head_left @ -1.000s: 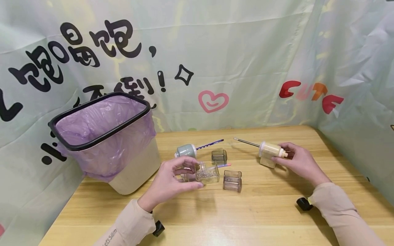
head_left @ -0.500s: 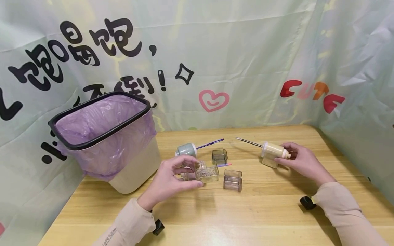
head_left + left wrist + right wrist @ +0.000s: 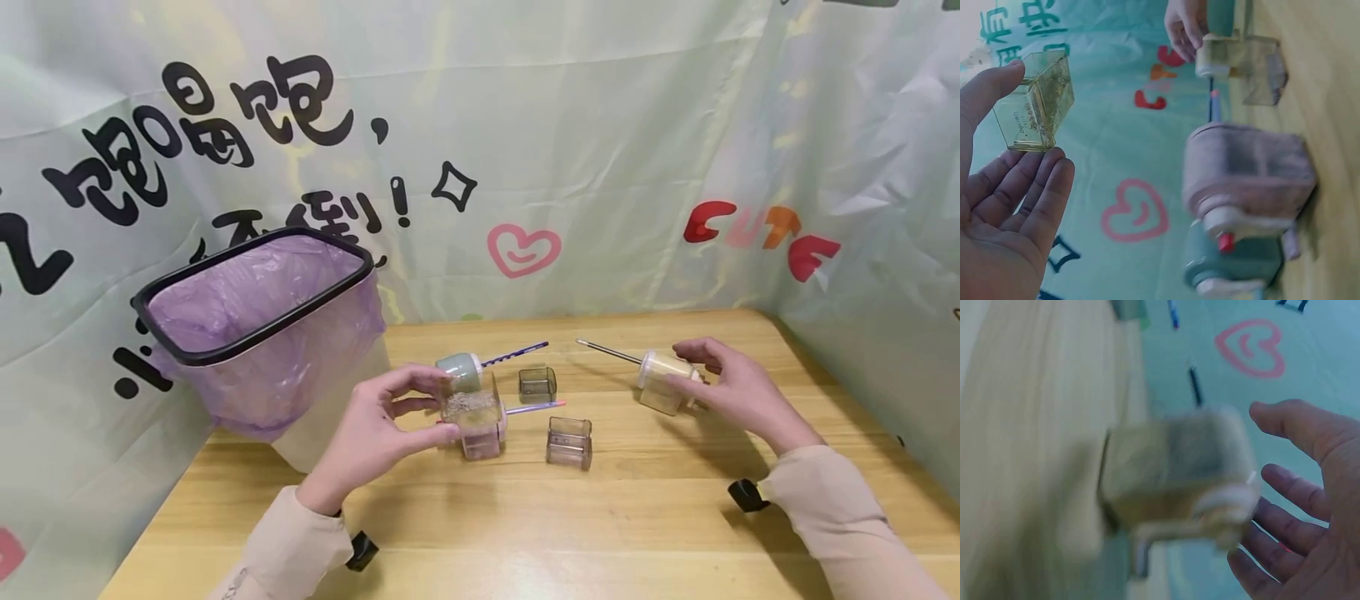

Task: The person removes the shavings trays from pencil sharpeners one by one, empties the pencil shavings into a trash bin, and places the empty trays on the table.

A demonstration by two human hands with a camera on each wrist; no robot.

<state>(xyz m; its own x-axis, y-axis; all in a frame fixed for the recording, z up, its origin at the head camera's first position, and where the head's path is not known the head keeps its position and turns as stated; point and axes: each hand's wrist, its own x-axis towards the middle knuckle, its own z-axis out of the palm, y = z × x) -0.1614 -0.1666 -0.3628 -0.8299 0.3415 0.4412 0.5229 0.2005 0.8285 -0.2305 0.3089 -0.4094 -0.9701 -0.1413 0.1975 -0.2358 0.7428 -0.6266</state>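
My left hand (image 3: 378, 429) pinches a clear yellowish shavings drawer (image 3: 471, 406) between thumb and fingers, raised above the table. Pencil shavings lie inside it, as the drawer (image 3: 1035, 103) also shows in the left wrist view. Behind and below it stands a pink crank pencil sharpener (image 3: 1241, 169) with a pencil sticking out. A yellow crank sharpener (image 3: 663, 379) holding a dark pencil (image 3: 609, 351) stands at the right. My right hand (image 3: 731, 392) is beside its crank end, thumb and fingers spread; in the right wrist view the fingers appear apart from the blurred sharpener (image 3: 1172, 469).
A blue-green sharpener (image 3: 459, 367) with a blue pencil (image 3: 515, 354) stands behind the pink one. Two smoky clear drawers (image 3: 537, 385) sit mid-table, the nearer drawer (image 3: 568, 443) further forward. A bin (image 3: 337, 400) lined with a purple bag (image 3: 255, 283) stands left, before a printed cloth.
My left hand has moved left and slightly up with the drawer, baring more of the pink sharpener. My right hand's fingers have spread off the yellow sharpener, which has turned slightly.
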